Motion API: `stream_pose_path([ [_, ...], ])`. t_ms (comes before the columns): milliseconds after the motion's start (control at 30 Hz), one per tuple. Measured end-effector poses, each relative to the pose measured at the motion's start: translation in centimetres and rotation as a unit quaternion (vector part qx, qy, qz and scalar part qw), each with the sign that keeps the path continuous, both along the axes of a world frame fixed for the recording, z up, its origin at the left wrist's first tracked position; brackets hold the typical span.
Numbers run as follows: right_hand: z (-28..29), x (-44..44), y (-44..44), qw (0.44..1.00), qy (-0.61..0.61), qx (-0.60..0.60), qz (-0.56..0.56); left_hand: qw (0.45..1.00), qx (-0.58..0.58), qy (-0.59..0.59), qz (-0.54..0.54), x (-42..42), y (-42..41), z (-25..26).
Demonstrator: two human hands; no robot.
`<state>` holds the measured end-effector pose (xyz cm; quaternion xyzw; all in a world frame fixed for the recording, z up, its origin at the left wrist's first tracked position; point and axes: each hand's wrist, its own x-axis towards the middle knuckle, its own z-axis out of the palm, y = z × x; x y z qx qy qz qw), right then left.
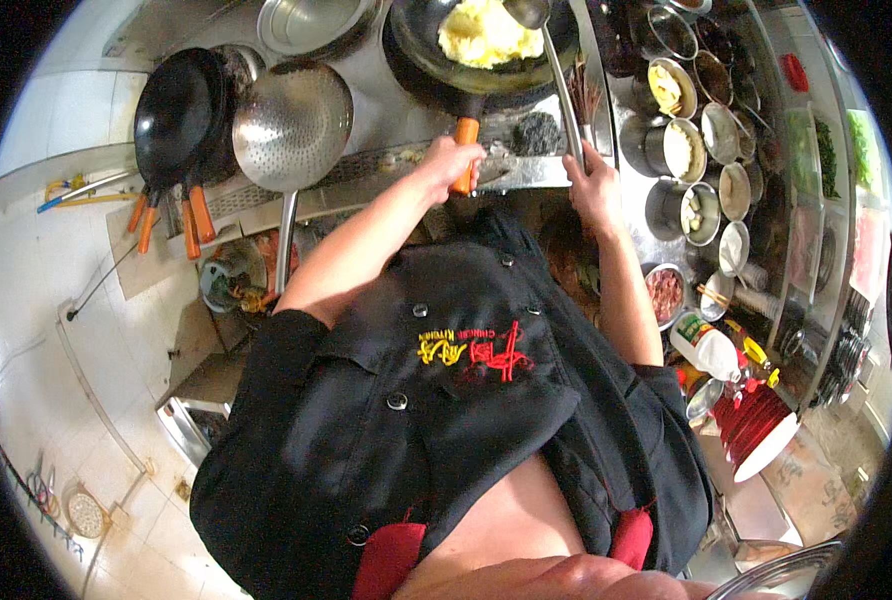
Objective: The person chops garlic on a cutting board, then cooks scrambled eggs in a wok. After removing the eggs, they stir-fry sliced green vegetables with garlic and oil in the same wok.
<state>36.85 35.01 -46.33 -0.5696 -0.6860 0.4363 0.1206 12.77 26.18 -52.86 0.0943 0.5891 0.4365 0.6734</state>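
Observation:
My left hand (452,166) grips the orange handle (467,133) of a black wok (414,45) on the stove (363,105). In the wok lies a soft pale-yellow mass of food (483,37) that looks like scrambled egg. My right hand (594,189) is closed around the long metal handle of a ladle (562,82). The ladle's bowl (527,10) is over the right side of the food; whether it touches the food I cannot tell. Just left of my right hand is a dark wire scrubber (536,133), and a wok brush (582,97) lies beyond it.
A perforated strainer (294,124) and several black woks (176,112) with orange handles stand at left. Metal pots of ingredients (686,150) line the right counter, with a bowl of raw meat (665,294), a white jug (701,345) and stacked red-edged plates (753,427) nearer me.

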Motion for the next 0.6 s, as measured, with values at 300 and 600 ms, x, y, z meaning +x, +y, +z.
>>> stream_pose_path([
  [300,-0.7,0.0,-1.0,0.999,0.020,-0.003,-0.030,0.986,-0.035,-0.114,0.116,-2.2,-7.1,-3.3],
  [600,-0.5,-0.8,2.4,0.999,-0.008,0.032,-0.015,0.984,-0.036,-0.105,0.137,-3.6,-10.6,-4.3],
])
